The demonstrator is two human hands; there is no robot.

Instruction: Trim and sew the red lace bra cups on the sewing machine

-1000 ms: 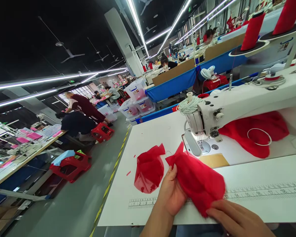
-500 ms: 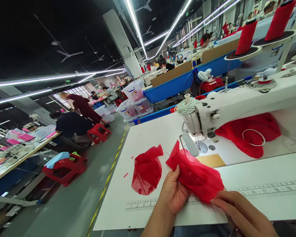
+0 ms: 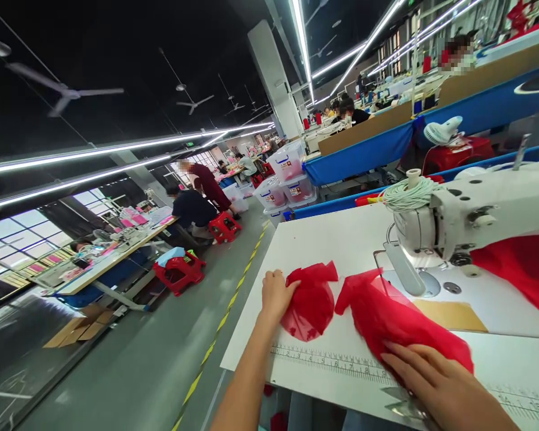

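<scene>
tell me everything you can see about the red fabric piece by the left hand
The red fabric piece looks thin and sheer, darker where it overlaps, with a rounded lower edge, small dark red marks near it and a strip jutting right at the top. It lies on the white table, above the ruler markings. The left hand touches its left edge.

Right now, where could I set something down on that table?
The widest bare patch of tabletop lies beyond the left red cloth, up to the sewing machine. A thin strip runs between the printed ruler and the near edge. It's crowded where the left hand touches that cloth and the right hand rests on the right cloth, near a metal tool.
</scene>
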